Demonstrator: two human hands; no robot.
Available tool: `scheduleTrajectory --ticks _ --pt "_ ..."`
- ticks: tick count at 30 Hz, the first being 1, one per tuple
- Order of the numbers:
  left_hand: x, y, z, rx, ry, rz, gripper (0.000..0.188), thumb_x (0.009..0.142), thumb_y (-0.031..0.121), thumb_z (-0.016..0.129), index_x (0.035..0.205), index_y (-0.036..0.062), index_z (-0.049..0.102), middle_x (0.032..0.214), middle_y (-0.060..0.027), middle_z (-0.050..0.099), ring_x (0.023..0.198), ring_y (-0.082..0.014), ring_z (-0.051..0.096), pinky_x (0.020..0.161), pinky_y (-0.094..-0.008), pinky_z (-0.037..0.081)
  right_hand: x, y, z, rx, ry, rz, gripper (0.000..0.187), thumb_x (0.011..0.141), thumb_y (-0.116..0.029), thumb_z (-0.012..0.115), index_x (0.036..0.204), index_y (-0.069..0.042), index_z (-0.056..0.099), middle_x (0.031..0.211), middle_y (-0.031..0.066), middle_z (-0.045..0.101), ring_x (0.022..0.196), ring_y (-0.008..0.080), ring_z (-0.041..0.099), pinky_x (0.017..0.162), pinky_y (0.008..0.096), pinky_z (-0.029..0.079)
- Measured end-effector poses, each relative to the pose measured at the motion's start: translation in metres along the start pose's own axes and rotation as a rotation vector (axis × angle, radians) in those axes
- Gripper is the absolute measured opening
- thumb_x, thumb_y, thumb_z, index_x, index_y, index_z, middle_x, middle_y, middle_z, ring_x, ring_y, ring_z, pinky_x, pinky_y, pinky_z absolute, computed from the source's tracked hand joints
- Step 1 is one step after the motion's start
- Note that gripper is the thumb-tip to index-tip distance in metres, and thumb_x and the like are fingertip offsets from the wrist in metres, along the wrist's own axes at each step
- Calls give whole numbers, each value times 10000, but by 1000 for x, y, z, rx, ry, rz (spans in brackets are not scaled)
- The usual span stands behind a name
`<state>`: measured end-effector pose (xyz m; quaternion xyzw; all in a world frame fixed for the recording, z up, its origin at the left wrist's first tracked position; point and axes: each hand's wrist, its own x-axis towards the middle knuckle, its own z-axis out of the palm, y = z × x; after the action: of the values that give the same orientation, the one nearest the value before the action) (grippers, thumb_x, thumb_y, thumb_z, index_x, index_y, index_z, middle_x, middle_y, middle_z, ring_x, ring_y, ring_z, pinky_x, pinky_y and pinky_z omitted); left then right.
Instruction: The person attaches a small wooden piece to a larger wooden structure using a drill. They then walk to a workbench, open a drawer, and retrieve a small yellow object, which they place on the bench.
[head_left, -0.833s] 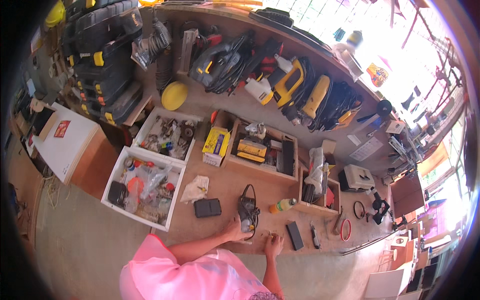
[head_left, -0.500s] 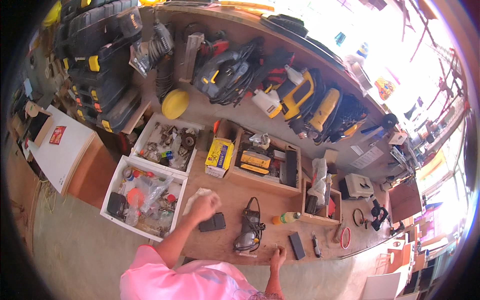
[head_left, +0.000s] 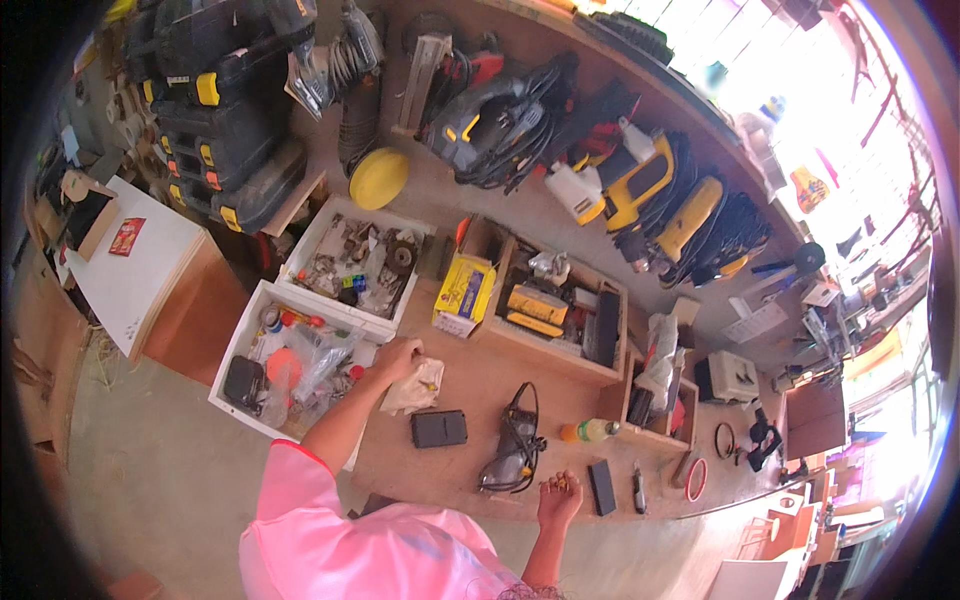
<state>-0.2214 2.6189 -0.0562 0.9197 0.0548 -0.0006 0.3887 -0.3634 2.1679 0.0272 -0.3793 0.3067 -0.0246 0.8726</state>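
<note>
At the upper edge of a crumpled beige bag or cloth [head_left: 408,394], my left hand [head_left: 398,356] has its fingers closed on the material. A few small dark and yellowish bits lie on it. My right hand [head_left: 556,503] is raised at the bench's front edge, palm up, its fingers curled around small brass-coloured pieces [head_left: 562,482], too small to name surely. Between my hands lie a black phone-like rectangle [head_left: 440,429] and a grey corded power tool [head_left: 511,464] with its black cord looped over it.
White trays of loose hardware [head_left: 232,385] stand at left, beside a yellow screw box [head_left: 464,290]. Wooden boxes [head_left: 560,366] hold tools. A bottle [head_left: 590,430], a dark block [head_left: 601,488] and a cutter knife [head_left: 639,488] lie rightward. Power tools line the back shelf.
My left hand has moved up to the bag's far edge, and more of the bag shows. My right hand has lifted off the bench and turned palm up. The view has shifted.
</note>
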Motion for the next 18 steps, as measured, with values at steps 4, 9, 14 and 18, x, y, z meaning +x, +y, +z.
scheduleTrajectory --ticks 4,9,14,18 --pt "-8 15 10 125 8 -29 290 779 252 790 981 90 660 1057 -159 650 1005 -373 645 832 -485 525 -8 12 19 -82 -39 38 75 947 -195 630 986 -133 618 911 -6 603 808 133 560 751 304 460" --pt "-9 44 16 279 51 -43 433 764 243 790 1125 104 594 1254 -202 527 1193 -428 507 938 -501 477 -24 24 35 -122 -44 25 62 958 -164 636 994 -129 601 929 -2 611 816 134 562 747 313 445" --pt "-8 48 29 237 205 149 359 814 221 766 1109 102 599 1192 -192 559 1104 -422 558 972 -512 448 -43 25 44 -152 6 11 56 953 -138 648 982 -131 601 885 -4 596 799 115 556 724 281 459" --pt "0 37 45 94 110 141 213 852 160 730 1014 76 619 1043 -163 613 967 -409 612 888 -506 468 -50 23 44 -137 12 -4 35 982 -122 613 994 -105 586 889 6 598 800 125 558 728 277 454"
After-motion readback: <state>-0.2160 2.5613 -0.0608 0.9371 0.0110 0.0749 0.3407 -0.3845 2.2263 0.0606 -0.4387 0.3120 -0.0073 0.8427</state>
